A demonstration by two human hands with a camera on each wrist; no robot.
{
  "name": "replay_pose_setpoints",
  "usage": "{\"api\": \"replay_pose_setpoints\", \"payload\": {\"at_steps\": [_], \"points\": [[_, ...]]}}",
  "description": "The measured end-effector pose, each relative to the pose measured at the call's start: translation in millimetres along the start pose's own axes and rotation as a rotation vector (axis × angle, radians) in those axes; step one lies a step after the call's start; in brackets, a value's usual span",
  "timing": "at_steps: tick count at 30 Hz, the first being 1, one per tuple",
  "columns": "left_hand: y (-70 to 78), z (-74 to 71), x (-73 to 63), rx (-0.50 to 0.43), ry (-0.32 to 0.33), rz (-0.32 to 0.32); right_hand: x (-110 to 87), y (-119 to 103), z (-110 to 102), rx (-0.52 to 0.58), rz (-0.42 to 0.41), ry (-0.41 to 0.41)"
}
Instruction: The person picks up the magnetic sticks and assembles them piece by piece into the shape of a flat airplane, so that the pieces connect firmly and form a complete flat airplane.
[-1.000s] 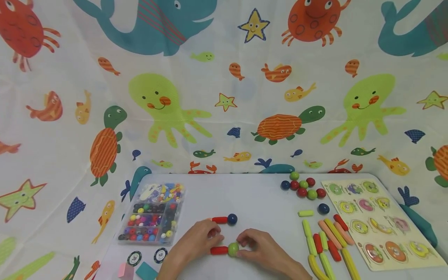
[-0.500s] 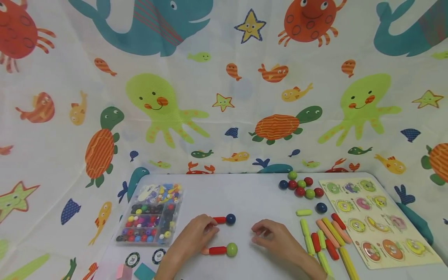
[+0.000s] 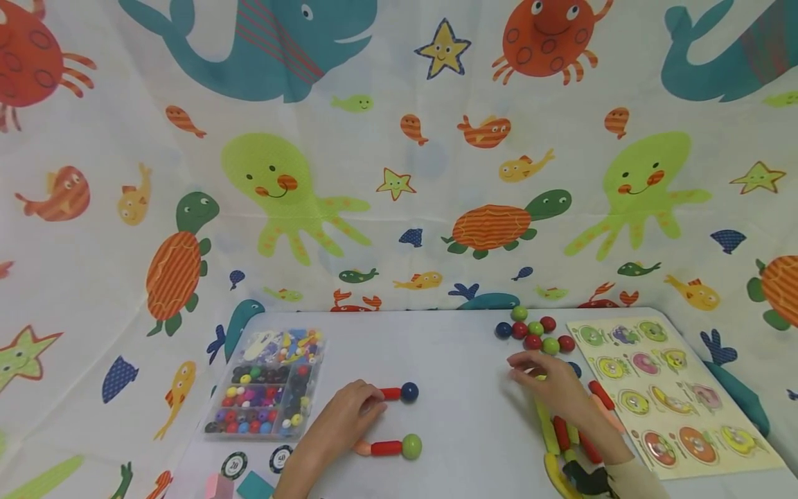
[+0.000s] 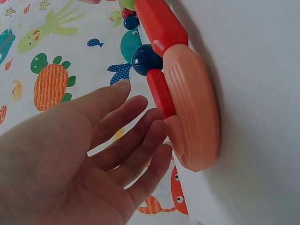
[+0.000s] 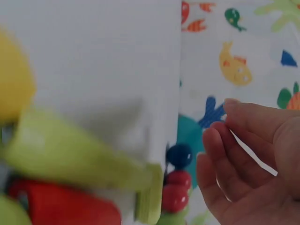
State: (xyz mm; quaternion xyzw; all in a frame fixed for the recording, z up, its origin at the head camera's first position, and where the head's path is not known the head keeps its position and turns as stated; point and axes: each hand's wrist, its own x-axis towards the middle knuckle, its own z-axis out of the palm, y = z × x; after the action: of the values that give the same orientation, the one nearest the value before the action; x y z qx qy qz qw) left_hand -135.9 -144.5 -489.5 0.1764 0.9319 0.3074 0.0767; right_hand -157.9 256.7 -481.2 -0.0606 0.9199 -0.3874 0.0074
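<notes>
Two short rows lie on the table: a red stick [image 3: 391,394] with a dark blue ball [image 3: 409,392], and a red stick [image 3: 386,448] with a green ball [image 3: 412,446] and a salmon stick [image 3: 361,448]. My left hand [image 3: 346,419] is beside their left ends, fingers loosely bent and holding nothing. In the left wrist view its fingertips are right at the salmon stick [image 4: 192,108] of the far row. My right hand [image 3: 555,388] hovers over the stick pile at right, fingers relaxed and holding nothing. Light green sticks [image 5: 79,154] show near it in the right wrist view.
Red, green and blue balls [image 3: 533,342] cluster at the back right, beside a fruit puzzle board [image 3: 676,402]. At left stand a compartment box of beads [image 3: 264,384], two round chips [image 3: 234,465], a pink block [image 3: 219,486] and a teal block [image 3: 255,485]. A patterned cloth hangs behind.
My right hand has let go of the green ball and moved right to the stick pile. My left hand has shifted slightly left and up, away from the lower red stick.
</notes>
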Motion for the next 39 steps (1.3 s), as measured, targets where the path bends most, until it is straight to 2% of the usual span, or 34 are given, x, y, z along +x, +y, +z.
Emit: {"api": "replay_pose_setpoints", "payload": {"at_steps": [5,9,19,29,34,39], "points": [[-1.1,0.8,0.0,0.000,0.007,0.002,2.5,15,-13,-0.042,0.059,0.037],[-2.2,1.0,-0.4,0.004,0.013,0.003,3.7,25,-18,-0.064,0.084,0.020],[-3.1,0.9,-0.2,0.005,0.019,0.012,4.3,39,-18,-0.138,0.080,-0.043],[-0.9,0.2,4.2,-0.017,0.022,0.017,8.1,44,-13,-0.203,0.019,-0.064],[0.3,1.2,7.4,-0.022,0.031,0.018,10.6,43,-11,-0.179,-0.001,-0.028],[2.3,1.8,11.8,-0.015,0.062,0.051,15.4,33,-9,-0.162,-0.071,0.034]]}}
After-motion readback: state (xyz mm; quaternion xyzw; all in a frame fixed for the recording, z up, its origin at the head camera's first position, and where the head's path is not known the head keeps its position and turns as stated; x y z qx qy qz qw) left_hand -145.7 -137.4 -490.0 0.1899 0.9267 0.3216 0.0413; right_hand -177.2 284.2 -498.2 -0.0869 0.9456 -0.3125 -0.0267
